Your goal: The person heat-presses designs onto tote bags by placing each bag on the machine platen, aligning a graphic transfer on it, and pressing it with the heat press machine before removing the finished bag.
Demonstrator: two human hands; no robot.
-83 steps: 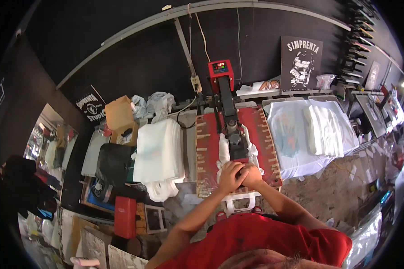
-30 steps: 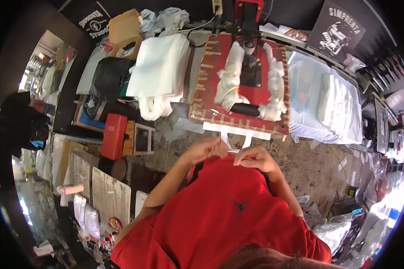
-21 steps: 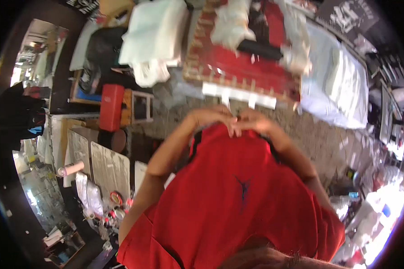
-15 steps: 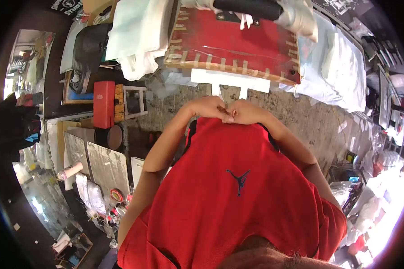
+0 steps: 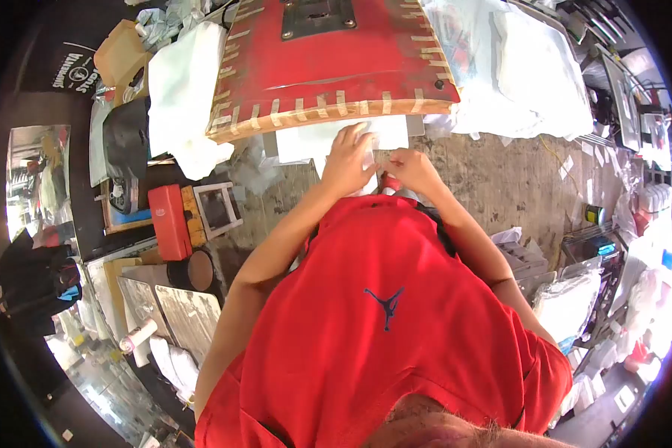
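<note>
A white cloth piece (image 5: 299,142), which looks like a bag with straps, lies partly under a red panel with a wooden, taped edge (image 5: 299,67). My left hand (image 5: 346,163) rests on the white cloth near the panel's front edge, its fingers stretched out. To its right, my right hand (image 5: 417,172) is apart from it, fingers curled together near the cloth's right part. Whether those fingers hold anything is too small to tell. The part of the cloth beneath the panel is hidden.
White cloth stacks lie left (image 5: 183,97) and right (image 5: 530,75) of the panel. A red box (image 5: 169,222) stands at the left beside a small grey frame (image 5: 218,210). Plastic-wrapped items (image 5: 567,302) sit at the lower right. The wooden floor (image 5: 500,179) is worn.
My hands, pinched together at the cloth's straps before, have separated. The left moved forward onto the cloth and its fingers spread. The view has shifted, and the dark handle above the panel is out of view.
</note>
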